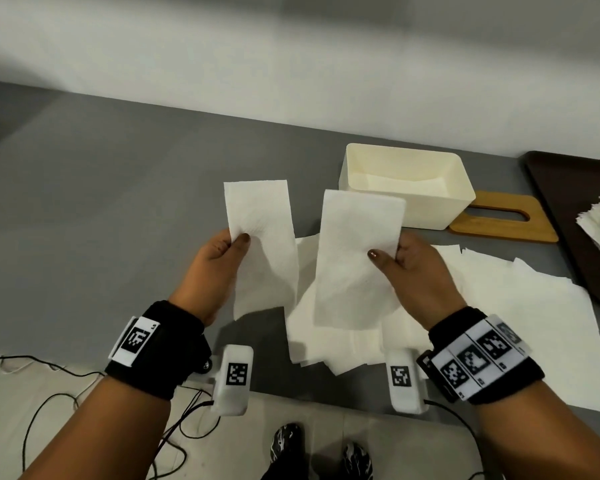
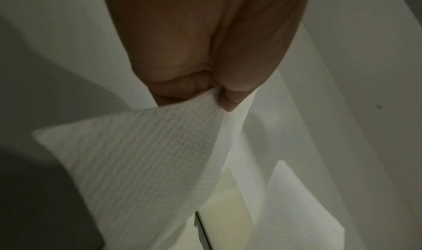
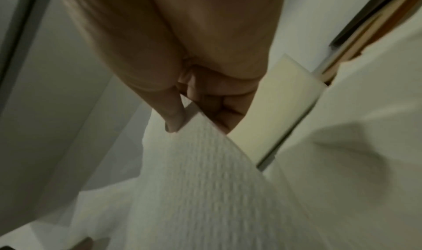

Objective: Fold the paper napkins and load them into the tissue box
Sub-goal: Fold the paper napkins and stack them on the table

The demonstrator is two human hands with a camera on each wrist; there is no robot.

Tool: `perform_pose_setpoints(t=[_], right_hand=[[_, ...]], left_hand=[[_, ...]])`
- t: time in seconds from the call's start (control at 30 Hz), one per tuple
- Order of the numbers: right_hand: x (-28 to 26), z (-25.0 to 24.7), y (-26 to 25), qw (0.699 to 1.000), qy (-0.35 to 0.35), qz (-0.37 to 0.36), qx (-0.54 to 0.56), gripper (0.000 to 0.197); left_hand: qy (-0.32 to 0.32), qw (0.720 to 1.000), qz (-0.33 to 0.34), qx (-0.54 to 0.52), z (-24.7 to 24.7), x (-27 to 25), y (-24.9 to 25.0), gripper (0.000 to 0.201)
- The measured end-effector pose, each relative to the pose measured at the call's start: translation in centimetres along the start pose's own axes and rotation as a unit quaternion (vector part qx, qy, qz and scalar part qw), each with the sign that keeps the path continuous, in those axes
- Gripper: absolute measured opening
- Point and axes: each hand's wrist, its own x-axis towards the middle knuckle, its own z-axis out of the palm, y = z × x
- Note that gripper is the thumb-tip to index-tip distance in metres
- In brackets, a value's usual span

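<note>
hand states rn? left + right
Left hand: pinching a folded napkin.
Right hand: pinching a second folded napkin.

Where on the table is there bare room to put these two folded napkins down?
Free: the grey table left of the left hand, out to the wall. Crowded: loose napkins cover the near right side, with the box, lid and tray behind.

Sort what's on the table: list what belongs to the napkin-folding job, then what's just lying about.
Job:
left napkin, held by left hand
right napkin, held by right hand
loose napkins
box
wooden lid

Lying about:
tray
cables
</note>
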Motion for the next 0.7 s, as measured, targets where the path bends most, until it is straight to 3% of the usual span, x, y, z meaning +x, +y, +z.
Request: perform_pose_setpoints(t=[0.1,0.23,0.43,0.7], right_hand=[[-0.5,-1.1,-2.3,0.995,0.009,-0.026,0.097,0.024],[-0.6,-1.5,-3.8,0.980,-0.046,-0.019,0.191,0.024],[-0.2,-0.3,-2.8,0.988,-0.019,-0.003,0.152,0.019],[0.2,-0.5,-0.8,0.997,0.003,-0.007,0.071,0.017]], left_hand=[[-0.032,0.999,0.006,-0.002,0.9,-0.1,0.5,0.028],[-0.083,0.995,-0.020,-0.045,3.1,-0.4,1.5,0.029],[-0.135,0.987,-0.038,-0.078,6.2,-0.3,1.8,0.044],[-0.138,0.990,-0.030,-0.030,8.3,-0.6,1.8,0.044]])
